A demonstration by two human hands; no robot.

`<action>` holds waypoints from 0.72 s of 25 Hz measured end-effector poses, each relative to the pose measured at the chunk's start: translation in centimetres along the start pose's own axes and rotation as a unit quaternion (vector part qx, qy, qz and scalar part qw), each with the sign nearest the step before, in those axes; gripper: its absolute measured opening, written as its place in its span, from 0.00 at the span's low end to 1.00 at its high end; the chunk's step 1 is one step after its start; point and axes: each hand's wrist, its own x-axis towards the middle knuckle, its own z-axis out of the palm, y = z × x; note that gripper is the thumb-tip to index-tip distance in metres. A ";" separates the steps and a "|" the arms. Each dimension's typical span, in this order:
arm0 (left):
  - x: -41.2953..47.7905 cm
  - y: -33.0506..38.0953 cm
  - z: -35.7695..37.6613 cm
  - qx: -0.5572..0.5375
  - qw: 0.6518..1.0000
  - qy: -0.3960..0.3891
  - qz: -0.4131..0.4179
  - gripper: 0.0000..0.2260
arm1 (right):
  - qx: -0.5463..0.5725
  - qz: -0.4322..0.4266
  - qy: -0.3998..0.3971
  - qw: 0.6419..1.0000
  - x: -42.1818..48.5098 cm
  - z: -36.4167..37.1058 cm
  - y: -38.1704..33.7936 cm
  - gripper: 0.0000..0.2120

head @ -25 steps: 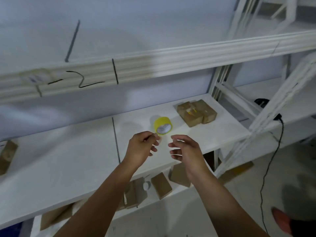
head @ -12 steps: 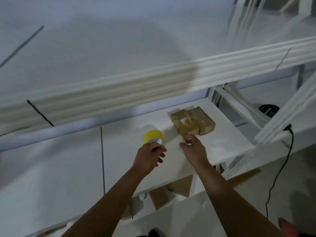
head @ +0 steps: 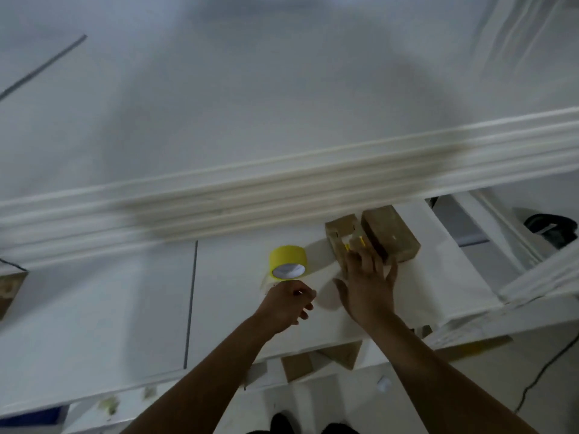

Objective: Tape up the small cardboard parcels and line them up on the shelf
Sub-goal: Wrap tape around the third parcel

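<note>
The right hand (head: 368,283) is spread flat, palm down. Its straight fingertips (head: 360,256) lie over the near end of the left parcel (head: 341,231), and the blur hides whether they press it. The left hand (head: 288,303) is loosely curled just on the near side of the yellow tape roll (head: 287,261). I cannot tell whether it pinches anything or touches the roll.

The left parcel carries small bits of yellow tape on its near end. The right parcel (head: 391,236), a plain brown block, sits tight beside it. Both stand at the back right of the white shelf (head: 109,308), with the tape roll lying on its side a little to their left.

A dark seam (head: 191,302) crosses the board from back to front, to the left of the roll. Between the seam and a cardboard piece (head: 11,289) at the far left edge runs a broad stretch of white board.

The front edge of the shelf passes under both forearms. The ribbed front beam of the upper shelf (head: 282,189), blurred, overhangs the back of the board, so headroom over the parcels is low.

To the right, the board ends close to the right parcel at a slanted white frame (head: 548,274). More cardboard pieces (head: 313,361) show on a lower shelf, and a black cable (head: 548,371) trails on the floor (head: 517,386).
</note>
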 end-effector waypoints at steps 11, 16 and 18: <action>0.6 0.3 5.6 -0.247 0.966 0.051 -0.065 0.11 | 0.300 0.108 -0.099 0.943 -3.5 -1.7 1.6 0.56; -1.3 2.5 6.0 -0.335 0.932 0.135 0.023 0.08 | 0.381 -0.041 -0.075 0.921 -8.0 -2.6 1.5 0.55; -2.2 2.4 5.7 -0.333 0.930 0.153 0.021 0.07 | 0.545 0.007 -0.079 0.835 -7.1 -3.5 1.6 0.42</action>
